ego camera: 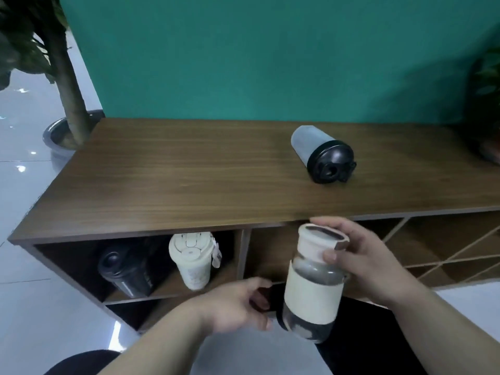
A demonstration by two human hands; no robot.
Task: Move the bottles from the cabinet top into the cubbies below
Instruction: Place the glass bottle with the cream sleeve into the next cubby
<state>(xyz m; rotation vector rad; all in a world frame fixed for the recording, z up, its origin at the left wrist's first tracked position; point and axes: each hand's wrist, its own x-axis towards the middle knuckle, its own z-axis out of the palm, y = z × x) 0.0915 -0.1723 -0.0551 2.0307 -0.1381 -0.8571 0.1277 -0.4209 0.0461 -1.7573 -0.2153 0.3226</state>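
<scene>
A glass bottle with a cream sleeve and cream lid (313,288) hangs in front of the middle cubby (270,255), below the cabinet top's front edge. My right hand (359,255) grips it around the lid. My left hand (238,307) is at the bottle's base, fingers curled toward it; whether it touches is unclear. A grey bottle with a black cap (322,155) lies on its side on the wooden cabinet top (176,180). In the left cubby (67,261) stand a black bottle (127,272) and a cream tumbler (192,261).
A potted tree (67,90) stands on the floor by the cabinet's left end. Another plant (487,104) is at the right end of the top. The right cubby (446,253) has diagonal wooden dividers. A teal wall rises behind.
</scene>
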